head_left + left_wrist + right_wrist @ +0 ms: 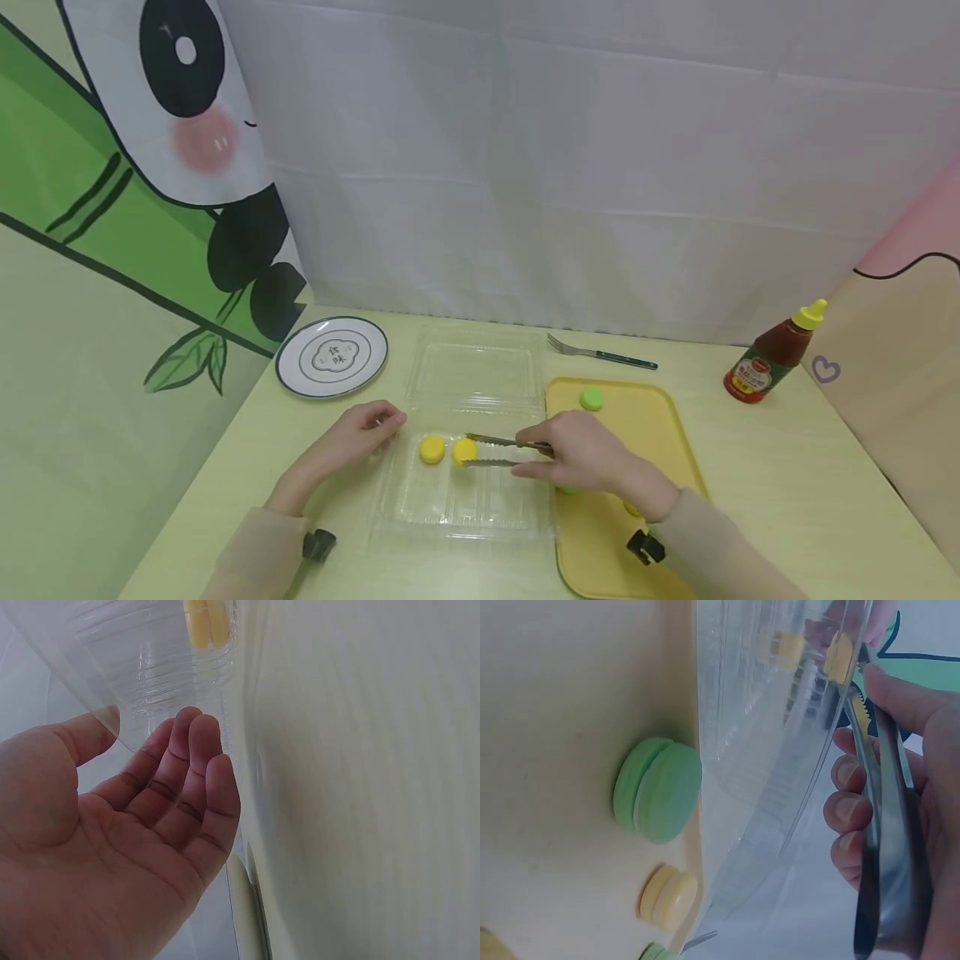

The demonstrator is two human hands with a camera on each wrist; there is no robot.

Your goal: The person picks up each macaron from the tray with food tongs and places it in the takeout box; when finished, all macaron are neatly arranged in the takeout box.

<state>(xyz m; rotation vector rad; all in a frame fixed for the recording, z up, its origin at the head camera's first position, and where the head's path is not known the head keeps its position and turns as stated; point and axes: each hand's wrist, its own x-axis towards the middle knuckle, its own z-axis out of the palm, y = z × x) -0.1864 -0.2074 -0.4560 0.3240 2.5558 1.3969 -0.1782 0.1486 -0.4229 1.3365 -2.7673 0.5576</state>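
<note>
My right hand (588, 450) grips a pair of metal tongs (892, 862). The serrated tips lie either side of a yellow macaron (464, 452) in the clear plastic container (495, 508); whether they squeeze it is hard to tell. Another yellow macaron (431, 449) sits just left of it. By the container's left side is my left hand (363, 433), palm up with relaxed fingers in the left wrist view. Its thumb is close to the clear rim, contact unclear. On the yellow tray (675, 433) lie green macarons (660, 791) and yellow ones (667, 896), partly hidden by my right arm in the head view.
Hinged back behind the base is the container's clear lid (476, 367). A white plate (360, 333) with blue rings stands at the back left. Behind the tray lies a fork (607, 357) with a green handle. A red sauce bottle (772, 354) stands at the right.
</note>
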